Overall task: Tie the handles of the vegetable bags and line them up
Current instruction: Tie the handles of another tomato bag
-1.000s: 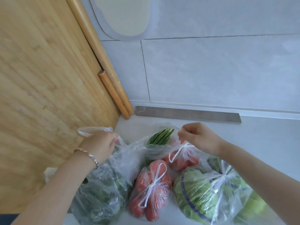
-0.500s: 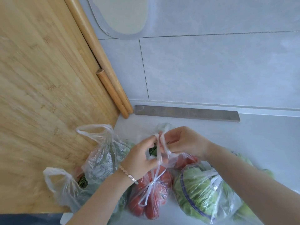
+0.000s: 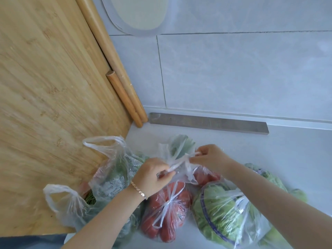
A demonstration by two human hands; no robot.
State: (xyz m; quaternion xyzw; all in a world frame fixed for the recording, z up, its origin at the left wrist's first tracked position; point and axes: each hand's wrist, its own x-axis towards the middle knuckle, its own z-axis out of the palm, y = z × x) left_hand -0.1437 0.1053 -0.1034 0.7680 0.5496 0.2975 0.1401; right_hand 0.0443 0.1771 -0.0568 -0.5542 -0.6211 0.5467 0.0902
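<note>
Several clear plastic vegetable bags lie on a pale counter [image 3: 269, 150]. My left hand [image 3: 152, 175] and my right hand [image 3: 210, 157] each pinch one handle of the middle rear bag [image 3: 177, 150], and the two handles cross between them. In front lies a knotted bag of red vegetables [image 3: 167, 209]. To its right is a knotted bag of green leaves [image 3: 222, 212]. At the left, a bag of dark greens [image 3: 111, 178] stands with both loop handles untied. My hands and the rear bag partly hide another bag of red vegetables [image 3: 206, 177].
A large bamboo board [image 3: 50, 97] leans at the left, with two wooden rolling pins [image 3: 124, 97] against the tiled wall. A grey strip [image 3: 208, 123] lies along the foot of the wall. A further green bag [image 3: 269, 178] sits at the far right.
My left hand let go of the left bag's handle and came to the middle bag. Both hands took its handles, crossed them, and now draw them apart.
</note>
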